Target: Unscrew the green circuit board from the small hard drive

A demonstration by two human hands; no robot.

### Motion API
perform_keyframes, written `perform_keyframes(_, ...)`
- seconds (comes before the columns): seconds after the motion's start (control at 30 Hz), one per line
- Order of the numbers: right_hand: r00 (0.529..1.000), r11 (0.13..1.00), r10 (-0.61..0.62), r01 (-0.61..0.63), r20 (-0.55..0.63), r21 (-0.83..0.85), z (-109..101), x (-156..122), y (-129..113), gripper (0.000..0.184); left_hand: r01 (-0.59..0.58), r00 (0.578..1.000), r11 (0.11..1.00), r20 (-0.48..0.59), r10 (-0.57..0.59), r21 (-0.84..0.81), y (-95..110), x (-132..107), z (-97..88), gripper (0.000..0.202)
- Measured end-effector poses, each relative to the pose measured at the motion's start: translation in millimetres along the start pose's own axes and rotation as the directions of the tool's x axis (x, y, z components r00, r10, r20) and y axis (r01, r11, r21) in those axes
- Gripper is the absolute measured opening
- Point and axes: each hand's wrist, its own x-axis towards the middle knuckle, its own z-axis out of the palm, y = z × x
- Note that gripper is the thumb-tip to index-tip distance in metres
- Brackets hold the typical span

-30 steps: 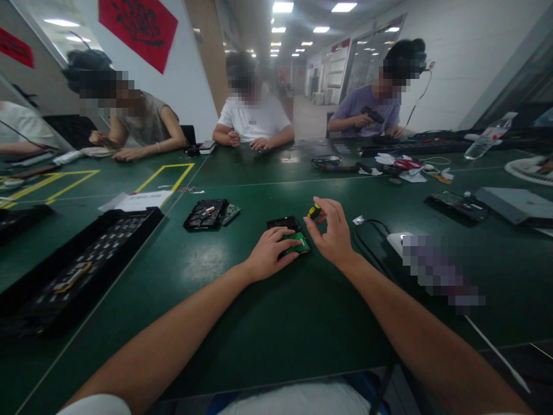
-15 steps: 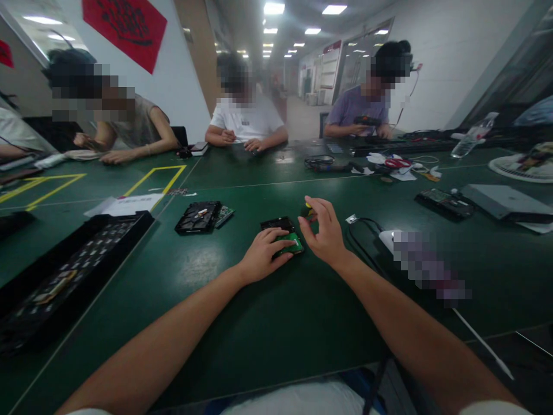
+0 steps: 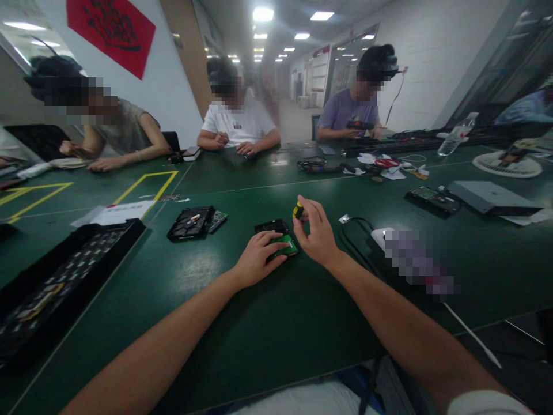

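- Standing here, calling 12 straight ahead of the seated worker. Part in hand: black drive-like unit [image 3: 271, 225] with green circuit board [image 3: 290, 244], flat on the table [image 3: 254, 323], near 12.
- Left hand [image 3: 258, 257]: laid over the unit, fingers spread across the board, thumb toward its 5 o'clock side. Not clenched.
- Right hand [image 3: 318, 235]: pinching a yellow-and-black handle [image 3: 298, 210] at the board's 1 o'clock, raised off the table. Can't see a shank or tip.
- Unit looks rigid, probably dense for its size. Slick tabletop, so I'd expect it to skid or twist under side load.
- Board is the fragile bit. Best hold: casing edges at 3 and 9, fingertips off the components.
- Handle looks light and stiff; grip the thick middle, thumb opposing fingers.
- Second black unit [image 3: 190, 223] sits at the first one's 10, small loose board [image 3: 217, 221] just beside it. Handle that one by its rim.
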Motion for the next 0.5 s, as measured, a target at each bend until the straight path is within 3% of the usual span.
perform_keyframes(0.5, 1.000, 1.000, 0.005, -0.005, -0.023, -0.024, 1.2, 0.1, 1.8, 0.064, 0.005, 1.000, 1.000, 0.008, -0.005, 0.011, -1.3, -0.4, 0.7, 0.036)
